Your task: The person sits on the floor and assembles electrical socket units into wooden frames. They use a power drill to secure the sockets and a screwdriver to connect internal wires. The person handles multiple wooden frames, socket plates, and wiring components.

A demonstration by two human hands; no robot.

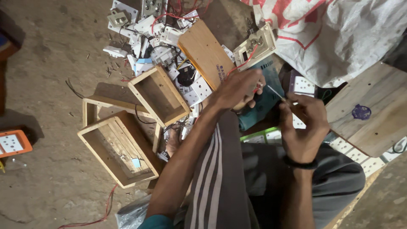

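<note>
My left hand (238, 90) is closed around a small electrical part with red wires, held over a teal power tool (265, 101) on my lap. My right hand (303, 123) grips a thin screwdriver (276, 93) whose tip points at the part in the left hand. A cream switch plate (254, 46) with a red wire lies just beyond the left hand, next to a flat wooden board (205, 53).
Open wooden boxes (159, 94) (118, 148) sit on the dirt floor at left. A heap of white switch parts (157, 29) and screws lies beyond them. A white and red sack (335, 34) and a wooden plank (369, 110) are at right. An orange plate (12, 143) lies far left.
</note>
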